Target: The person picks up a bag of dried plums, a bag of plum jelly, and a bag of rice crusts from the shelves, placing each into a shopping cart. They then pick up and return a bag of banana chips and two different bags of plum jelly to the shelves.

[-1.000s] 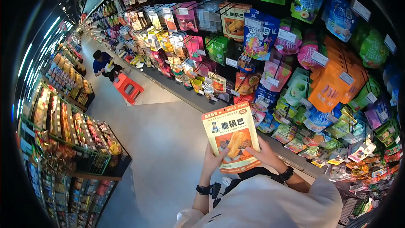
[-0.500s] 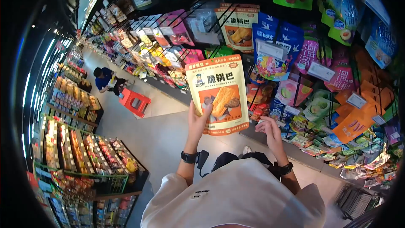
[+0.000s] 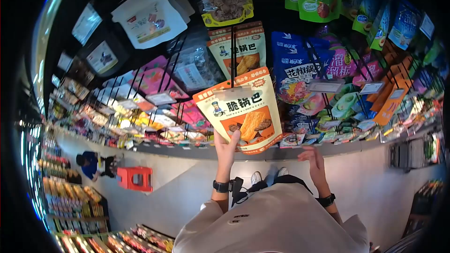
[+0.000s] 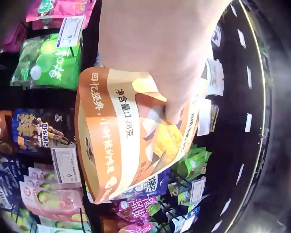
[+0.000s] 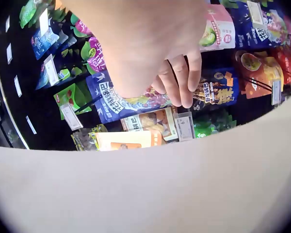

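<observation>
A cream and orange snack pouch with a picture of a golden crisp on its front is held by its lower edge in my left hand. The thumb presses on the front; the other fingers are behind the pouch. A hanging hook with a clear tag holder overlaps the pouch's top. Matching pouches hang just behind and above it. In the left wrist view the pouch is seen from its lower side. My right hand hovers apart to the right, fingers loosely bent, holding nothing.
Blue pouches hang right of the hook, with orange ones further right. A white pouch hangs at upper left. A red stool and a crouching person are at left; a dark cart is at right.
The view has turned toward the shelf. My right hand has let go of the pouch and moved away to the right, while my left hand has brought it up to the hook.
</observation>
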The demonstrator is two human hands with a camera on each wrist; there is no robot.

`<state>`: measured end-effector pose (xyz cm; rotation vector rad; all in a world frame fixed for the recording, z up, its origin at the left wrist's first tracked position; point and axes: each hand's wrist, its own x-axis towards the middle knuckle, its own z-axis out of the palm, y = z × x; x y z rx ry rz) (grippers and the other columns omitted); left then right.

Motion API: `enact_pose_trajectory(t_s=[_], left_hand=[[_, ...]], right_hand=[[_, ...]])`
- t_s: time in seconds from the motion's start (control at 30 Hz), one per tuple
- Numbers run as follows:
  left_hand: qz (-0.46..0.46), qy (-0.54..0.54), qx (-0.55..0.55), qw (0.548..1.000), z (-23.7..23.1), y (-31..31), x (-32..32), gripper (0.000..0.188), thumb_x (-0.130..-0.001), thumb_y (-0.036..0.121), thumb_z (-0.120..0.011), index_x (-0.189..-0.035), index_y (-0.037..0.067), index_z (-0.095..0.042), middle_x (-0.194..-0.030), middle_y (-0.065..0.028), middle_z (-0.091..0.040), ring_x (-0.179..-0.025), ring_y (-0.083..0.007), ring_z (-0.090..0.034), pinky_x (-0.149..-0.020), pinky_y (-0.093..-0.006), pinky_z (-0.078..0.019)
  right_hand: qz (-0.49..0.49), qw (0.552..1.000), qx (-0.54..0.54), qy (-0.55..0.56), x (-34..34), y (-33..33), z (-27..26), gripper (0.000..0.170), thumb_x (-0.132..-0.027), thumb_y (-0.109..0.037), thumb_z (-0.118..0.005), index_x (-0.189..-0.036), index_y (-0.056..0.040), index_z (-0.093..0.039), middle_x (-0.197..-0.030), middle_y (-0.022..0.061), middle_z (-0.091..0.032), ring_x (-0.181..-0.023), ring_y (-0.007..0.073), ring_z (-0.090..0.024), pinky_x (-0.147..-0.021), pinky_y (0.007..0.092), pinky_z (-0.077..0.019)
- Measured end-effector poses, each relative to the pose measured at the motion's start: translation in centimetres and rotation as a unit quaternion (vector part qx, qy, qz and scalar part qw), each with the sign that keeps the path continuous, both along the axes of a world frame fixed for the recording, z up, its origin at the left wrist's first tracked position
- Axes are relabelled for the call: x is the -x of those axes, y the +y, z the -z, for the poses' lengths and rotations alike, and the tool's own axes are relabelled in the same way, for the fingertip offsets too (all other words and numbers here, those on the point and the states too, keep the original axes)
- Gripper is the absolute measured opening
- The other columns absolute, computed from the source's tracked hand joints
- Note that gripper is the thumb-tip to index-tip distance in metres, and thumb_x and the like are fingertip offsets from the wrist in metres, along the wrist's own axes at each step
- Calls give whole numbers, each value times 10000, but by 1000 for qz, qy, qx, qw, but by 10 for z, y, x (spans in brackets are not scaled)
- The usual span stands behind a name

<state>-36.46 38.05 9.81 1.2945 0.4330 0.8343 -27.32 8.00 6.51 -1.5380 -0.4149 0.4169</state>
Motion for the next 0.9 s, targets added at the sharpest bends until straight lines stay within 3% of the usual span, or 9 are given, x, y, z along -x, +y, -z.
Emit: enact_pose_trajectory(t_s=[0.27,0.5,0.63,0.9], left_hand=[[137,6,11,990,-10,19,-6,593,-910,61,-736,-1403,4,-411,-1253,-101,-599,-1103,-159,-600,-925,-302,-511],[122,-8,7,993,-3,32,-2,592,-913,52,-720,-1413,9,-407,-1259,-94,-595,-1099,-157,-596,-947,-299,-498],[136,4,-13,991,-19,33,-1,484,-912,56,-738,-1319,4,-482,-1195,-87,-624,-1055,-137,-610,-910,-289,-509],[116,5,0,993,-15,39,-2,442,-926,58,-724,-1303,-3,-500,-1189,-76,-632,-1047,-130,-612,-908,-285,-506]], right_hand=[[112,992,54,6,61,12,-10,375,-1108,-248,-362,-1194,42,-583,-910,125,-675,-846,179,-668,-825,321,-528],[170,984,51,29,98,19,-6,391,-1108,-253,-358,-1177,50,-595,-913,121,-677,-833,186,-672,-809,328,-543],[163,984,57,37,102,33,-8,388,-1110,-252,-355,-1167,48,-594,-913,118,-676,-840,186,-673,-827,324,-538],[148,987,57,9,101,48,-13,400,-1115,-248,-339,-1154,53,-600,-903,119,-677,-843,185,-671,-830,325,-536]])
